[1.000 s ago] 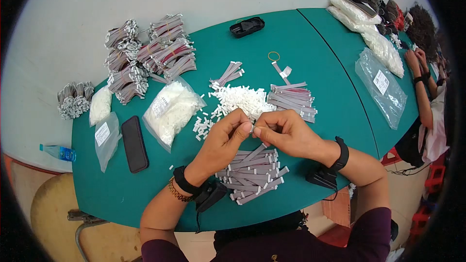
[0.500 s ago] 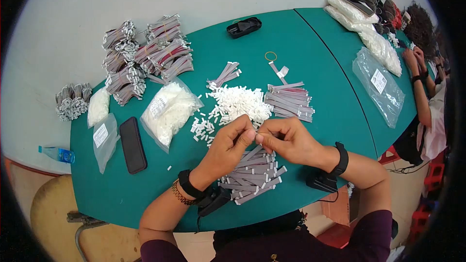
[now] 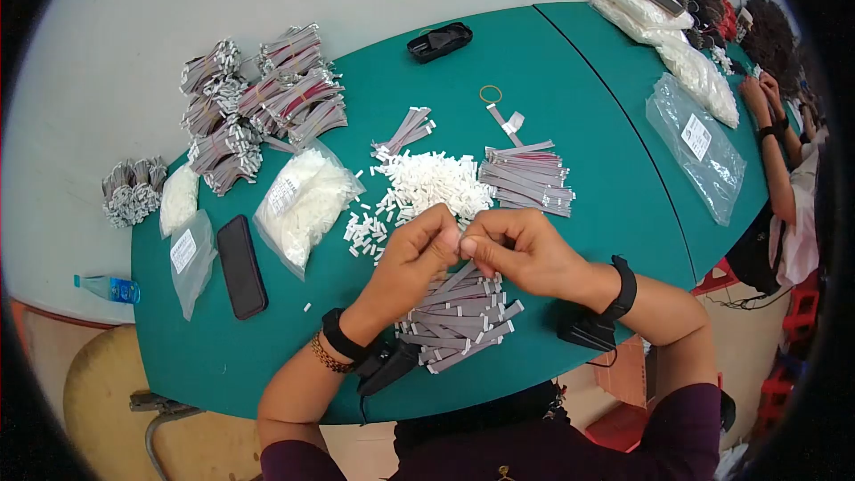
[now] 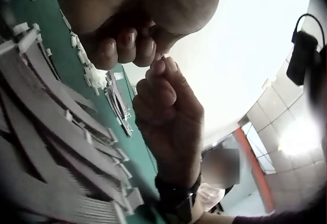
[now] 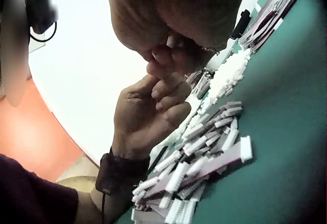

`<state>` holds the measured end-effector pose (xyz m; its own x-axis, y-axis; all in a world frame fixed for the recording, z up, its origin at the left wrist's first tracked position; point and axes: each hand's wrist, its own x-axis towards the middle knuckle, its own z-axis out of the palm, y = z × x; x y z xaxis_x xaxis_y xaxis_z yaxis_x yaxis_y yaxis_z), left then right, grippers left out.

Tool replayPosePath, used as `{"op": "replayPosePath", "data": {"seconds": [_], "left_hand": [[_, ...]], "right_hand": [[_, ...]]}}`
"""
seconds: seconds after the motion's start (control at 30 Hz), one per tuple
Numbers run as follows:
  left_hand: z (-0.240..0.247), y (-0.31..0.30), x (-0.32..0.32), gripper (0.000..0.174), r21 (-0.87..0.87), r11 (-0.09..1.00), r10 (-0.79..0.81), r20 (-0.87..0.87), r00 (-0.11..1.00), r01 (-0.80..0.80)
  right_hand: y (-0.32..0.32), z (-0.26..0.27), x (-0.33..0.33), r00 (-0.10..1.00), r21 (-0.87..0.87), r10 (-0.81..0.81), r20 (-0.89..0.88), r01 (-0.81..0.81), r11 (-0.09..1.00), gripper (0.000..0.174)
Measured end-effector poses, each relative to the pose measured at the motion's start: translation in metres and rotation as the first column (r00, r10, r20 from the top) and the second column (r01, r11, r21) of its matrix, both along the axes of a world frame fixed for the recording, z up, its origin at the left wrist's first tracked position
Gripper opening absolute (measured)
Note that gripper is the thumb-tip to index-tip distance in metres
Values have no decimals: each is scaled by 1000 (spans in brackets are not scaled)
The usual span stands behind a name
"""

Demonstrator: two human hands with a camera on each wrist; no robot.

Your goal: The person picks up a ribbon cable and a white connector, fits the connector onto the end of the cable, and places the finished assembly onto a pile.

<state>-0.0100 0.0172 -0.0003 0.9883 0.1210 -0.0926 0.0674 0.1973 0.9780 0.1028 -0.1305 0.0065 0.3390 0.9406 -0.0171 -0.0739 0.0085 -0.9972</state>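
Above a heap of grey ribbon cables with white ends (image 3: 463, 321), the two hands meet fingertip to fingertip. The left hand (image 3: 414, 254) and right hand (image 3: 525, 254) pinch something small between them, mostly hidden by the fingers. In the left wrist view the right hand (image 4: 168, 106) has its thumb and finger together against the left hand's fingers. The right wrist view shows the left hand (image 5: 148, 112) with curled fingers. A pile of small white connectors (image 3: 436, 183) lies just beyond the hands.
Another cable stack (image 3: 527, 180) lies right of the connectors. To the left are a filled plastic bag (image 3: 303, 205), a dark phone (image 3: 241, 267) and bundled cables (image 3: 223, 142). A black case (image 3: 440, 42) lies at the back. Another person's arms (image 3: 773, 142) are at far right.
Both hands have shifted slightly in the head view and stay together at the fingertips. The whole scene has drifted a little as the head view moved.
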Motion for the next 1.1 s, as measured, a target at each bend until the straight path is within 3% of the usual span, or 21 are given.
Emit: {"op": "replayPosePath", "data": {"seconds": [0.03, 0.33, 0.43, 0.53, 0.77, 0.97, 1.1], "left_hand": [[2, 1, 1, 24, -136, 991, -20, -35, 999, 15], [3, 7, 1, 24, -14, 1000, -12, -65, 998, 12], [6, 7, 1, 25, 67, 997, -37, -73, 997, 42], [2, 4, 3, 24, 242, 970, -36, 36, 999, 27], [-1, 1, 1, 25, 379, 922, 38, 105, 994, -75], [0, -2, 1, 28, 287, 941, 155, 102, 983, -178], [7, 7, 0, 28, 166, 963, 211, 24, 977, -212]], "right_hand": [[1, 5, 3, 1000, -27, 22, -7, -22, 999, 22], [-4, 9, 13, 998, -94, 64, 0, -64, 994, 25], [-4, 10, 14, 999, -101, 49, 10, -48, 994, 25], [-4, 4, 13, 998, -78, 58, 9, -57, 995, 23], [-4, -7, 8, 992, -10, 26, 122, -25, 1000, 21], [-2, 6, 22, 992, -115, 120, -39, -124, 986, 23], [-1, 8, 32, 966, -56, 64, -251, -80, 995, 28]]}}
